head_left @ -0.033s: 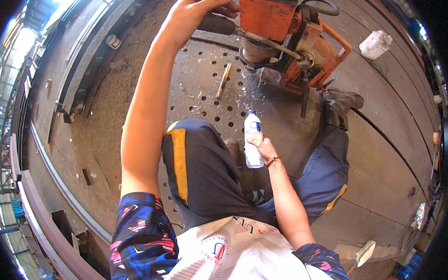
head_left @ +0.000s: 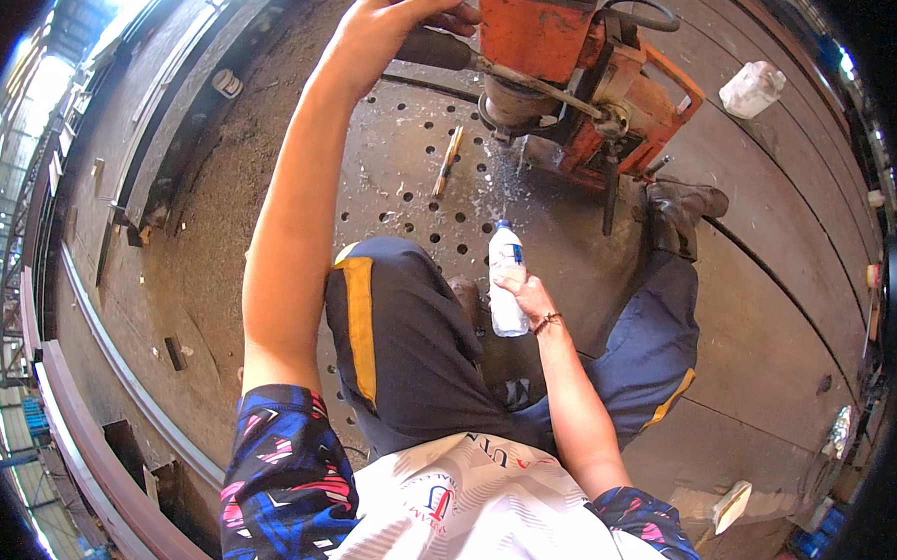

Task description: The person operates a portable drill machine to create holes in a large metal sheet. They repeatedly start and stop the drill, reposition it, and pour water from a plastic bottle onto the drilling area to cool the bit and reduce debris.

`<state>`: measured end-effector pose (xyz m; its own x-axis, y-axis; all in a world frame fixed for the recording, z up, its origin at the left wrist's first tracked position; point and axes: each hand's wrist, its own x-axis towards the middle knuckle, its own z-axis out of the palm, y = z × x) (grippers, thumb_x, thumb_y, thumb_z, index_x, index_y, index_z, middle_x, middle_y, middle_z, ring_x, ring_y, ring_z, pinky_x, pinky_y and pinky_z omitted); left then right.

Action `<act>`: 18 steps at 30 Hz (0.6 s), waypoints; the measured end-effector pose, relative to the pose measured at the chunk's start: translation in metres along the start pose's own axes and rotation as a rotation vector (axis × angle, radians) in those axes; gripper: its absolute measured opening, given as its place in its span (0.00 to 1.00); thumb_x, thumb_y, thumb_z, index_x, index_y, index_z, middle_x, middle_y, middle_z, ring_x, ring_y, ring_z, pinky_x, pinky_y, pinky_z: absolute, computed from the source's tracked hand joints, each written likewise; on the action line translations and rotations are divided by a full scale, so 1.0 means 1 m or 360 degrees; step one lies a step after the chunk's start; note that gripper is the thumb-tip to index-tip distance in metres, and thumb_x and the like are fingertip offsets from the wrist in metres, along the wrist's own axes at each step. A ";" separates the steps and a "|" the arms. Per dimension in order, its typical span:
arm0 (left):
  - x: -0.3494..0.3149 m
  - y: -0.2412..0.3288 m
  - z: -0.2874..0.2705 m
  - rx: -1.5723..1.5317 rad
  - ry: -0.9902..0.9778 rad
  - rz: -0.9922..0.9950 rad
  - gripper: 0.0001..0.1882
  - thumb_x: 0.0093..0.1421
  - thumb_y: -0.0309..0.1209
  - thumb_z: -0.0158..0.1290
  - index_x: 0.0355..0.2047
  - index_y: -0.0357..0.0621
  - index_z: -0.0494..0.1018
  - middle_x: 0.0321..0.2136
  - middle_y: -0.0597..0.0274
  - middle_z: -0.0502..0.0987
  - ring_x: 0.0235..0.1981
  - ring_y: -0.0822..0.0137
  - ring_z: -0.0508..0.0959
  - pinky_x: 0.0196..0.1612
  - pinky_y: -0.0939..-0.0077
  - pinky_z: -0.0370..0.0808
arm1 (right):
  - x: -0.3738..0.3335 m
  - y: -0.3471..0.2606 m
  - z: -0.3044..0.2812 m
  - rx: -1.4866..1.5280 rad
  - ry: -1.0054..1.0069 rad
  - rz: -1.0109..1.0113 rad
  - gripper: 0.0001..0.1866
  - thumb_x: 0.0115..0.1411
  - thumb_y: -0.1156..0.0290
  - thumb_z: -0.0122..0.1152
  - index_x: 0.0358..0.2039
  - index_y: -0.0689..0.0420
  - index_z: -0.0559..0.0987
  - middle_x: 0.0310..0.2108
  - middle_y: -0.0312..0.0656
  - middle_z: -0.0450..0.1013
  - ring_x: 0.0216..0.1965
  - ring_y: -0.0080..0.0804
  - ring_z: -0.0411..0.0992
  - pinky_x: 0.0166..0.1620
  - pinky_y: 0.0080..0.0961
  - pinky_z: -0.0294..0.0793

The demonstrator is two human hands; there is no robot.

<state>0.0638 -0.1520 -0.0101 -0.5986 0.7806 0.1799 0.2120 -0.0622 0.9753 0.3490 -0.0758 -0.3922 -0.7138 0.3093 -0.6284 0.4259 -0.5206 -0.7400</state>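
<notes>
My right hand (head_left: pixel 528 296) is wrapped round a plastic bottle (head_left: pixel 508 318) of whitish liquid with a blue cap. The bottle leans forward, its cap toward an orange magnetic drill (head_left: pixel 537 34). A thin spray of liquid runs from the cap toward the drill's lower end. My left hand (head_left: pixel 405 13) is raised at the drill's left side, above a dark cylindrical grip (head_left: pixel 433 50). Its thumb and fingers are apart, and the fingertips reach the orange housing. Whether they press on it is unclear. Beneath the drill lies a steel plate (head_left: pixel 378 167) with several round holes, wet and scattered with chips.
A slim brush-like stick (head_left: pixel 448 162) lies on the plate. My boot (head_left: pixel 684 202) is beside the drill's base. A whitish plastic jug (head_left: pixel 752 89) stands at the far right, and a small white tub (head_left: pixel 227 83) at the far left. Long steel beams (head_left: pixel 111 445) run along the left.
The spray between the bottle's cap and the drill has shifted slightly. Both hands, the bottle and the drill are where they were.
</notes>
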 end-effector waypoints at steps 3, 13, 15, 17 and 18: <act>0.000 0.000 0.001 0.0006 0.0006 0.0002 0.23 0.63 0.45 0.57 0.44 0.34 0.75 0.36 0.53 0.81 0.38 0.65 0.81 0.41 0.70 0.80 | 0.003 0.004 -0.002 0.0019 -0.0016 -0.0006 0.13 0.57 0.68 0.68 0.40 0.61 0.80 0.31 0.43 0.79 0.27 0.34 0.80 0.32 0.33 0.82; -0.001 -0.002 0.001 0.0005 0.0034 0.0024 0.23 0.64 0.45 0.56 0.45 0.34 0.75 0.36 0.53 0.81 0.38 0.65 0.81 0.42 0.71 0.80 | -0.001 0.001 0.006 0.0024 0.0005 -0.0040 0.15 0.57 0.67 0.69 0.41 0.61 0.80 0.32 0.42 0.79 0.28 0.34 0.80 0.33 0.33 0.82; -0.001 -0.002 0.001 -0.0010 0.0032 0.0020 0.23 0.64 0.44 0.56 0.45 0.33 0.75 0.36 0.53 0.81 0.38 0.65 0.81 0.42 0.71 0.80 | 0.000 0.003 0.004 0.0018 0.0007 -0.0044 0.15 0.57 0.67 0.69 0.41 0.61 0.80 0.31 0.43 0.79 0.28 0.35 0.80 0.33 0.33 0.82; 0.000 -0.003 0.001 -0.0026 0.0032 0.0011 0.23 0.64 0.44 0.56 0.45 0.33 0.75 0.36 0.53 0.81 0.38 0.64 0.81 0.42 0.70 0.80 | 0.003 0.007 0.002 0.0007 -0.0016 -0.0101 0.15 0.57 0.67 0.69 0.41 0.62 0.80 0.31 0.43 0.79 0.28 0.35 0.80 0.33 0.34 0.82; -0.001 -0.002 0.001 -0.0045 0.0028 -0.0005 0.23 0.63 0.44 0.56 0.45 0.33 0.75 0.36 0.53 0.81 0.38 0.64 0.81 0.42 0.70 0.80 | 0.005 0.009 0.000 0.0001 -0.0027 -0.0129 0.15 0.57 0.68 0.69 0.41 0.62 0.80 0.30 0.43 0.79 0.28 0.36 0.80 0.33 0.34 0.82</act>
<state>0.0645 -0.1515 -0.0127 -0.6129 0.7697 0.1786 0.1882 -0.0773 0.9791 0.3492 -0.0789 -0.4014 -0.7550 0.3371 -0.5624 0.3660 -0.4950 -0.7880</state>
